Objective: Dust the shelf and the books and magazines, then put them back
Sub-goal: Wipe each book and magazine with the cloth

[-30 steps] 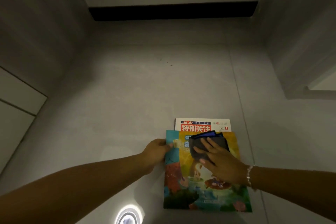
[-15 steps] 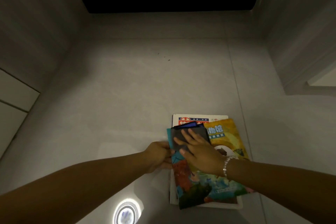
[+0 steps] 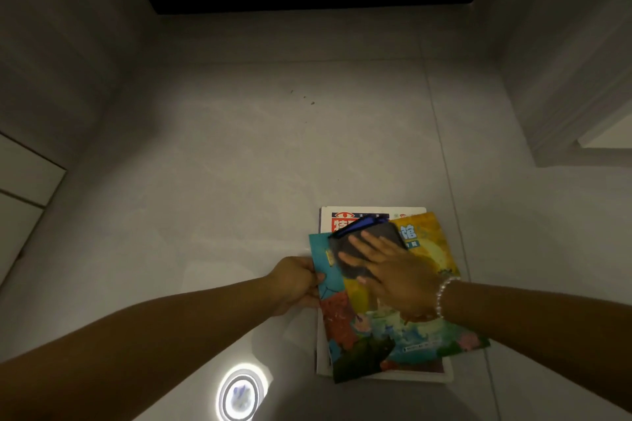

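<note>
Head view: right hand (image 3: 398, 275) (flat) on cloth (image 3: 355, 261)

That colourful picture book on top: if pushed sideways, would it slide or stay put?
Probably slide: the picture book lies skewed on a glossy magazine, and the left hand pinches its edge, seemingly to steady it. It looks thin, so likely light and floppy.

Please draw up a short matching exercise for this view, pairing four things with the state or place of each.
Things:
1. left hand
2. right hand
3. dark cloth
4. red-and-white magazine

States or places:
A. lies at the bottom of the stack
B. grips the left edge of the colourful picture book
C. presses flat, fingers straight, on the cloth
D. lies on the picture book's cover

Pairs: 1-B, 2-C, 3-D, 4-A
</note>
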